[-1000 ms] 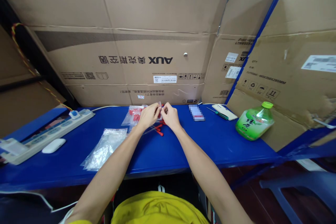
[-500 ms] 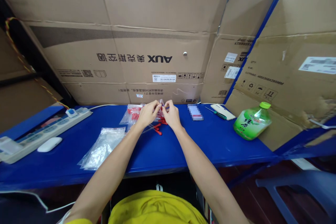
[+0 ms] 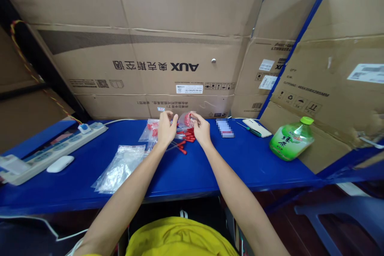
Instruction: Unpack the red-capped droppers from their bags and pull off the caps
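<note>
My right hand (image 3: 202, 130) pinches a small clear plastic bag (image 3: 183, 119) with something red inside. To its left, my left hand (image 3: 167, 129) is apart from that bag, thumb spread from the fingers and nothing visible in it. Between and below the hands lies a loose pile of clear thin tubes with red bulb ends, which look like droppers (image 3: 189, 135). Beside my left hand, partly behind it, are filled clear bags (image 3: 147, 133) with red pieces inside. A stack of flat clear zip bags (image 3: 118, 170) lies nearer, left of my left forearm.
The blue table (image 3: 192, 172) holds a power strip (image 3: 64, 150) and a white case (image 3: 60, 164) at left. Toward the right are a phone (image 3: 225, 128), a green screwdriver (image 3: 253, 131), a white flat object (image 3: 259, 126) and a green tea bottle (image 3: 290, 140). Cardboard (image 3: 186, 44) stands behind.
My hands have moved apart. The left hand has let go of the clear bag, while the right still holds it. More of the red-ended droppers shows between them.
</note>
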`<state>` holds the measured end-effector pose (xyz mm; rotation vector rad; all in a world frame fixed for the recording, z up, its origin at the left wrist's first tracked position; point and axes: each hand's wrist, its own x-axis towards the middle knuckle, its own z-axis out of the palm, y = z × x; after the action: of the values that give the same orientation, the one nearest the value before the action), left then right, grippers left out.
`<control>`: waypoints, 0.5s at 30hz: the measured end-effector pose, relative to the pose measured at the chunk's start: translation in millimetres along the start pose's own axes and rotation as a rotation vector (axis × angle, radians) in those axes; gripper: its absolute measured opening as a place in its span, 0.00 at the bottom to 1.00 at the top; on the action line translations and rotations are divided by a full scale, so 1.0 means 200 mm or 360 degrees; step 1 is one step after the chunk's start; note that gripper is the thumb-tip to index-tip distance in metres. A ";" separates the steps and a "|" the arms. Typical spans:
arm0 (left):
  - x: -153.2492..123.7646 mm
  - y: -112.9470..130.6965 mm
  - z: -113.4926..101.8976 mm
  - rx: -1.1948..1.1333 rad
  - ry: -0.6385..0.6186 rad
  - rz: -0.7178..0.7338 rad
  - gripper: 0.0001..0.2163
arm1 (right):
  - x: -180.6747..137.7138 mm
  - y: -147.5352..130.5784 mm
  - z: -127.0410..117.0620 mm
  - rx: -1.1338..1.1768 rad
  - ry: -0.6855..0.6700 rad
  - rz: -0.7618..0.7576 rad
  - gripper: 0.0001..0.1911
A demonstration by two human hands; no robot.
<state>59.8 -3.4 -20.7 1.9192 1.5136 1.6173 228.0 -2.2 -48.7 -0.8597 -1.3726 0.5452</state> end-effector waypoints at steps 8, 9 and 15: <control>0.05 -0.08 0.02 -0.1208 -0.0512 -0.0873 0.23 | 0.02 -0.02 0.02 0.0466 -0.0011 0.0197 0.21; 0.05 -0.07 0.01 -0.1222 -0.0454 -0.0812 0.22 | 0.01 -0.02 0.02 0.0416 -0.0046 0.0197 0.22; 0.05 0.01 -0.07 -0.0979 -0.0152 -0.0352 0.18 | 0.01 0.01 -0.02 -0.0073 -0.0041 0.0180 0.26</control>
<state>47.8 -2.0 -7.6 1.4154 0.9855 1.6145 231.7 0.4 -49.2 -0.9752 -1.3700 0.6155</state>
